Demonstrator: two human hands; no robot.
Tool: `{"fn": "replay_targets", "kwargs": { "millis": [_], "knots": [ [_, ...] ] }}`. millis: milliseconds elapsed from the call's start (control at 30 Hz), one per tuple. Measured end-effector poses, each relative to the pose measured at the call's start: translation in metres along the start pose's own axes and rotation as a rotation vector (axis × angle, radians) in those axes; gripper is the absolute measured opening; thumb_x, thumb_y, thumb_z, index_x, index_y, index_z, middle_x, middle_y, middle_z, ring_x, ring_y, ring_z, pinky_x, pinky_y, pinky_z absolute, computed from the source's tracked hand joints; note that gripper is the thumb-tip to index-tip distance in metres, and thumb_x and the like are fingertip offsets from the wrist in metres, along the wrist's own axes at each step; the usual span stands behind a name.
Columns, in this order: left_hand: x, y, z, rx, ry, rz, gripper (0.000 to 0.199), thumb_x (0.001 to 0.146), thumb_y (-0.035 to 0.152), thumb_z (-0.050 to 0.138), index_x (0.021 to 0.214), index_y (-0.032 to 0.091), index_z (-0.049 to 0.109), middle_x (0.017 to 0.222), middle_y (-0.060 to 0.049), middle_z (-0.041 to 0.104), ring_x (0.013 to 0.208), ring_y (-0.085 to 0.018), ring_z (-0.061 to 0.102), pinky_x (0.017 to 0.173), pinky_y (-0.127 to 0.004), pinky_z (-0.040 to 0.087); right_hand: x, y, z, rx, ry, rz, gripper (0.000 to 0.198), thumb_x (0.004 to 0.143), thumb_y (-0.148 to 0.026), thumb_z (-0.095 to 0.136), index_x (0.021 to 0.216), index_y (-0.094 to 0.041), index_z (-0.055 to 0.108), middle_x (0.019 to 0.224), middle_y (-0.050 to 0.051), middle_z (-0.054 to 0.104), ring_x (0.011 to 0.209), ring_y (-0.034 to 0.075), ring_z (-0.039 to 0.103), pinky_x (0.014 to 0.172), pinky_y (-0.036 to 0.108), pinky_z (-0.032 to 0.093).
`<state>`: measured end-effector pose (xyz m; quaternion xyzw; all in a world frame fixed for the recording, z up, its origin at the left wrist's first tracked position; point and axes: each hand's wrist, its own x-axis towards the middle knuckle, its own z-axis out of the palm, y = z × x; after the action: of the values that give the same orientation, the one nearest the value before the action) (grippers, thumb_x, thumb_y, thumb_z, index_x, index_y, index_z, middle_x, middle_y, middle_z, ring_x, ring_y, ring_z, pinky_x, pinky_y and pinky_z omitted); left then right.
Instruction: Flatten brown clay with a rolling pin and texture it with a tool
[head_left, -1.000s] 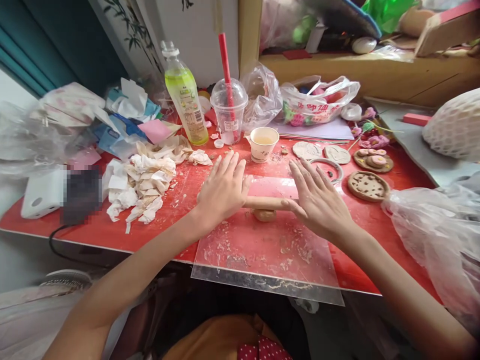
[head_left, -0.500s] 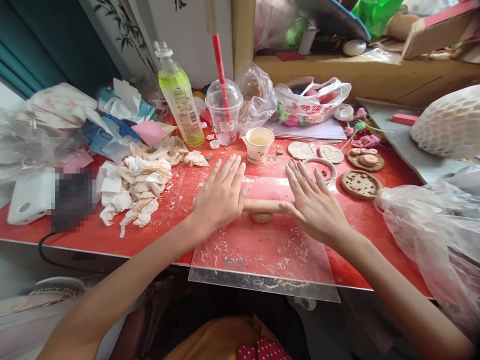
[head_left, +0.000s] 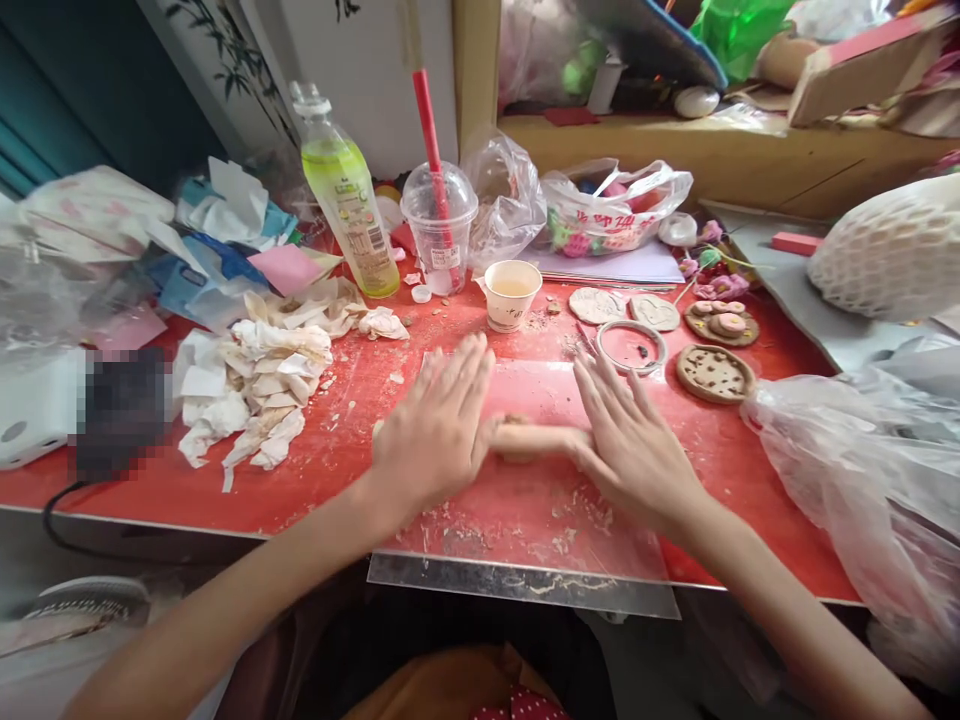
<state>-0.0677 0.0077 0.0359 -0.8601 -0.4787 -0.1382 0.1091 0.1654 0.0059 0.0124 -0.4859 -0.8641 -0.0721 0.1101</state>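
A person's left hand (head_left: 431, 440) lies palm down across the left part of a pale, smooth, cylindrical rolling pin (head_left: 544, 440), its fingers straight, pointing forward and close together. The right hand (head_left: 637, 440) covers the pin's right end in the same flat manner, its fingers extended and slightly spread, its thumb along the pin. Neither hand is curled around it. A small tip of the pin shows beyond the left hand; its right end is hidden.

Between the hands, a small brown lump of clay (head_left: 515, 418) sits under the pin, mostly covered, with a bit visible behind it. Both are over a clear, flat, rectangular plastic sheet (head_left: 525, 585) strewn with pale scraps, which overhangs the near edge of the red counter (head_left: 360, 410).

Beyond the sheet stands a white paper cup (head_left: 512, 292) containing pale yellowish liquid. Near the right fingertips lies a pale grey ring (head_left: 664, 352), and just right of it a round, brown-rimmed disc with dark spots (head_left: 715, 373). Crumpled whitish tissues (head_left: 270, 380) are heaped left of the left hand.
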Motion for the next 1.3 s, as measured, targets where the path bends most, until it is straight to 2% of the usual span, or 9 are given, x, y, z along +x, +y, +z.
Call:
{"fn": "replay_targets", "kwargs": {
  "millis": [267, 467, 633, 733, 800, 900, 1000, 1133, 1300],
  "knots": [
    [0.023, -0.022, 0.017, -0.112, -0.303, 0.065, 0.056, 0.096, 0.039, 0.02, 0.134, 0.005, 0.043, 0.141, -0.013, 0.043, 0.135, -0.024, 0.035, 0.112, -0.042, 0.028, 0.012, 0.004, -0.001, -0.052, 0.06, 0.003, 0.076, 0.092, -0.054, 0.026, 0.148, -0.01, 0.0, 0.152, 0.018, 0.02, 0.142, 0.026, 0.01, 0.112, 0.053, 0.015],
    [0.015, -0.02, 0.011, 0.014, -0.003, 0.146, 0.061, 0.095, 0.042, 0.028, 0.143, 0.005, 0.025, 0.151, -0.015, 0.022, 0.142, -0.023, 0.016, 0.117, -0.044, 0.013, 0.007, 0.0, -0.004, -0.033, 0.088, -0.033, 0.07, 0.09, -0.053, 0.039, 0.141, -0.007, 0.029, 0.149, 0.019, 0.027, 0.14, 0.028, 0.019, 0.111, 0.05, 0.024],
    [-0.037, -0.015, -0.016, -0.009, 0.183, 0.4, 0.051, 0.09, 0.037, 0.043, 0.136, 0.014, 0.039, 0.14, -0.01, 0.045, 0.138, -0.022, 0.028, 0.116, -0.044, 0.019, -0.035, -0.017, -0.003, 0.083, 0.119, -0.089, 0.032, 0.092, -0.031, 0.045, 0.116, -0.015, 0.055, 0.136, 0.013, 0.05, 0.127, 0.023, 0.046, 0.098, 0.038, 0.046],
    [-0.046, -0.017, -0.023, -0.062, 0.431, 0.536, 0.03, 0.086, 0.025, 0.048, 0.115, 0.021, 0.057, 0.12, -0.003, 0.063, 0.128, -0.017, 0.043, 0.112, -0.034, 0.031, -0.035, -0.015, -0.009, 0.221, 0.164, 0.047, 0.033, 0.092, -0.031, 0.043, 0.12, -0.016, 0.052, 0.128, 0.012, 0.058, 0.117, 0.024, 0.056, 0.086, 0.036, 0.052],
    [-0.038, -0.017, -0.021, -0.101, 0.337, 0.63, 0.028, 0.085, 0.018, 0.047, 0.11, 0.021, 0.059, 0.114, -0.002, 0.065, 0.121, -0.014, 0.049, 0.109, -0.028, 0.035, -0.032, -0.009, -0.019, 0.32, 0.196, 0.218, 0.032, 0.092, -0.034, 0.042, 0.118, -0.017, 0.052, 0.108, 0.01, 0.068, 0.094, 0.023, 0.067, 0.07, 0.033, 0.055],
    [-0.01, -0.016, -0.012, -0.177, -0.059, 0.482, 0.047, 0.086, 0.015, 0.045, 0.132, 0.014, 0.042, 0.139, -0.008, 0.047, 0.132, -0.018, 0.039, 0.108, -0.032, 0.036, -0.031, 0.002, -0.034, 0.426, 0.234, 0.442, 0.03, 0.091, -0.042, 0.043, 0.103, -0.019, 0.058, 0.063, 0.001, 0.062, 0.051, 0.017, 0.059, 0.045, 0.028, 0.046],
    [0.017, -0.018, 0.0, -0.314, -0.259, 0.481, 0.053, 0.086, 0.02, 0.049, 0.137, 0.017, 0.035, 0.141, -0.008, 0.044, 0.134, -0.015, 0.036, 0.106, -0.031, 0.037, -0.036, 0.01, -0.041, 0.437, 0.249, 0.477, 0.032, 0.089, -0.045, 0.045, 0.099, -0.019, 0.06, 0.059, -0.001, 0.058, 0.047, 0.015, 0.053, 0.044, 0.027, 0.042],
    [0.024, -0.01, 0.017, -0.336, -0.178, 0.315, 0.037, 0.079, 0.044, 0.061, 0.104, 0.016, 0.057, 0.109, -0.009, 0.063, 0.12, -0.023, 0.048, 0.103, -0.041, 0.038, -0.044, 0.011, -0.033, 0.341, 0.22, 0.386, 0.034, 0.088, -0.043, 0.048, 0.109, -0.019, 0.059, 0.08, 0.006, 0.069, 0.061, 0.02, 0.064, 0.053, 0.031, 0.048],
    [-0.016, 0.012, 0.0, -0.185, -0.019, 0.085, 0.069, 0.068, 0.069, 0.056, 0.102, 0.009, 0.055, 0.114, -0.019, 0.058, 0.111, -0.032, 0.052, 0.093, -0.047, 0.045, -0.043, 0.005, -0.018, 0.195, 0.233, 0.219, 0.031, 0.089, -0.036, 0.05, 0.113, -0.018, 0.059, 0.1, 0.009, 0.071, 0.077, 0.022, 0.069, 0.061, 0.031, 0.051]
  ]
}}
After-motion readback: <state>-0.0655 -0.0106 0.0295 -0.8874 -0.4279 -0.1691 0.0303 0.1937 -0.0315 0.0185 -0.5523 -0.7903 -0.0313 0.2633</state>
